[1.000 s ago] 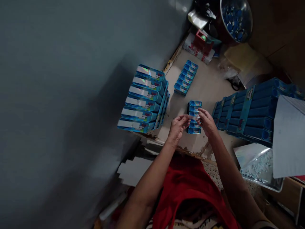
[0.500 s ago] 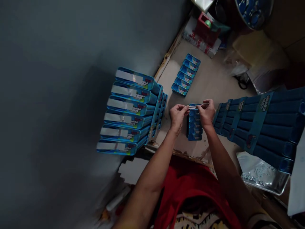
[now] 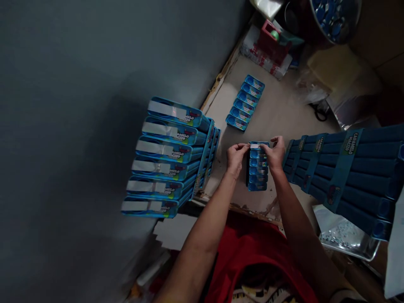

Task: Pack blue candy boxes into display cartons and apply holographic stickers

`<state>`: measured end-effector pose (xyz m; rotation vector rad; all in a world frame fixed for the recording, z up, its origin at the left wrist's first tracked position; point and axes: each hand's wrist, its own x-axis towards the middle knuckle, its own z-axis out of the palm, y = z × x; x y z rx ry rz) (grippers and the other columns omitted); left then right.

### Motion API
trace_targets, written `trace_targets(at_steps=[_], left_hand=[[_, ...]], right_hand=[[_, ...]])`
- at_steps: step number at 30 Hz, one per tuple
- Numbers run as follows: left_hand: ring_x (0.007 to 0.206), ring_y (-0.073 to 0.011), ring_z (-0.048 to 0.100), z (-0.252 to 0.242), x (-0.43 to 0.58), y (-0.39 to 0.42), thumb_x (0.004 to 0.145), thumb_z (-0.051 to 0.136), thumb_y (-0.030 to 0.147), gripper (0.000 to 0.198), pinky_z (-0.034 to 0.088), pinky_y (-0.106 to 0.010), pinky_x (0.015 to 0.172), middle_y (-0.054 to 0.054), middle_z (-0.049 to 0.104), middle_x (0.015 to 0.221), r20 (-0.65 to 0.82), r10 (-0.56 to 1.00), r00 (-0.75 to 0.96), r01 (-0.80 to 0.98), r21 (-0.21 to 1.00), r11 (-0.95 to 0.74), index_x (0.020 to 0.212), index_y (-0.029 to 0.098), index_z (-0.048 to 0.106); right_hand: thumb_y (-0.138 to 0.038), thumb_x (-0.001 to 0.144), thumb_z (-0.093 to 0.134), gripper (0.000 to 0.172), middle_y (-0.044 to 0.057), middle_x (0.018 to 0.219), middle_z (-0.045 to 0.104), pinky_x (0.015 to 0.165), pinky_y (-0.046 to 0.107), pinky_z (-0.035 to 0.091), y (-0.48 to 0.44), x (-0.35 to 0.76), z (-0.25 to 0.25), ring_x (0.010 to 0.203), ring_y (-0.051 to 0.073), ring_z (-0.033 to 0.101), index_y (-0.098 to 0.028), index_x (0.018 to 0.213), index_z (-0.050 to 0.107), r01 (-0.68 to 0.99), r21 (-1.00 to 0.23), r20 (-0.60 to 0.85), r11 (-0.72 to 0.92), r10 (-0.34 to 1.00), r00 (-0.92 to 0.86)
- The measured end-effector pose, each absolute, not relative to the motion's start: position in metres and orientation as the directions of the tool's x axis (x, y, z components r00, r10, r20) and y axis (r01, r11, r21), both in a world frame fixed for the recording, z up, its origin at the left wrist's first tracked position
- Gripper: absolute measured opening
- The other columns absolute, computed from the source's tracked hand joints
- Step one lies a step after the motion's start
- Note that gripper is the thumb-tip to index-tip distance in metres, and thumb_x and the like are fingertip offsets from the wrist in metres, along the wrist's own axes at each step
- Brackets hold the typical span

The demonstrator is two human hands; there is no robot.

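Note:
On the table stands a row of several blue candy boxes [image 3: 258, 171] directly between my hands. A short white strip [image 3: 254, 146] lies across the farthest box of this row. My left hand [image 3: 236, 159] is closed in a pinch at the strip's left end. My right hand [image 3: 275, 155] has its thumb on the strip's right part, with its fingers bent around the box's right end; its fingertips are partly hidden. Beyond my hands lies another row of blue boxes [image 3: 245, 103] without white strips.
At left rises a tall stack of blue boxes [image 3: 162, 147] bearing white strips. Another stack [image 3: 344, 168] is at right, above a metal tray [image 3: 368, 250]. Scissors [image 3: 321, 112], a red tape dispenser [image 3: 274, 44] and a metal bucket [image 3: 356, 21] are farther back. A wall [image 3: 63, 126] borders the left.
The white strip, held up between both hands before, is now down on the farthest box. My right hand has opened a little and shifted. The whole view has tilted slightly.

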<state>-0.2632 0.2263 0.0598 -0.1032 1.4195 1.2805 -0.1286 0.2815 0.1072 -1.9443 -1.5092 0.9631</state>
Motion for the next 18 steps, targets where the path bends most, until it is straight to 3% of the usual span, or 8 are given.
trace_targets(at_steps=[2,5,9,11,14,16,18], left_hand=[[0.063,-0.0132,0.062,0.054,-0.26,0.228,0.054,0.101,0.039,0.046,0.052,-0.027,0.065,0.0,0.067,0.068,-0.796,0.53,-0.293,-0.709,0.553,0.438,0.074,0.016,0.066],[0.056,-0.0114,0.056,0.05,-0.258,0.232,0.057,0.099,0.036,0.045,0.05,-0.027,0.061,0.004,0.062,0.063,-0.815,0.464,-0.346,-0.683,0.558,0.472,0.072,0.018,0.06],[0.06,-0.0101,0.057,0.055,-0.262,0.233,0.06,0.094,0.025,0.038,0.05,-0.024,0.064,0.005,0.062,0.068,-0.77,0.449,-0.453,-0.601,0.636,0.483,0.075,0.018,0.06],[0.063,-0.0105,0.057,0.064,-0.266,0.224,0.063,0.09,0.022,0.034,0.05,-0.024,0.066,0.005,0.061,0.07,-0.747,0.451,-0.489,-0.558,0.665,0.496,0.078,0.018,0.06],[0.072,-0.0121,0.057,0.085,-0.269,0.2,0.071,0.081,0.019,0.025,0.051,-0.025,0.074,0.005,0.06,0.076,-0.678,0.482,-0.554,-0.444,0.731,0.518,0.084,0.019,0.059],[0.081,-0.0154,0.061,0.1,-0.27,0.189,0.075,0.076,0.021,0.02,0.053,-0.03,0.085,0.002,0.062,0.083,-0.503,0.537,-0.677,-0.195,0.826,0.528,0.086,0.02,0.06],[0.084,-0.0195,0.063,0.118,-0.265,0.19,0.078,0.073,0.026,0.018,0.056,-0.038,0.09,0.001,0.064,0.085,-0.375,0.616,-0.693,-0.031,0.869,0.494,0.088,0.022,0.059]], right_hand=[[-0.041,0.061,0.083,0.05,-0.005,0.086,0.048,0.075,0.026,0.038,0.29,-0.121,0.101,0.082,0.017,0.046,-0.025,0.096,0.051,0.519,-0.753,-0.372,-0.405,0.912,0.172],[-0.044,0.053,0.088,0.061,-0.009,0.081,0.043,0.07,0.023,0.036,0.305,-0.119,0.095,0.076,0.013,0.044,-0.024,0.097,0.05,0.344,-0.757,-0.54,-0.555,0.829,0.148],[-0.041,0.062,0.084,0.055,-0.009,0.081,0.045,0.072,0.023,0.041,0.31,-0.129,0.097,0.075,0.013,0.048,-0.023,0.103,0.053,0.279,-0.74,-0.621,-0.612,0.781,0.065],[-0.037,0.075,0.076,0.048,-0.006,0.086,0.051,0.079,0.026,0.045,0.295,-0.129,0.108,0.082,0.016,0.053,-0.023,0.116,0.055,0.361,-0.753,-0.555,-0.551,0.825,0.102],[-0.028,0.09,0.065,0.046,0.005,0.114,0.062,0.1,0.034,0.048,0.238,-0.115,0.147,0.106,0.021,0.059,-0.022,0.134,0.055,0.578,-0.737,-0.366,-0.352,0.926,0.097],[-0.023,0.094,0.064,0.045,0.012,0.131,0.062,0.11,0.04,0.046,0.186,-0.102,0.18,0.12,0.025,0.058,-0.021,0.139,0.056,0.698,-0.705,-0.312,-0.123,0.938,-0.15],[-0.022,0.097,0.064,0.041,0.012,0.133,0.064,0.109,0.04,0.047,0.134,-0.088,0.213,0.123,0.026,0.059,-0.022,0.138,0.06,0.718,-0.689,-0.317,0.093,0.852,-0.415]])
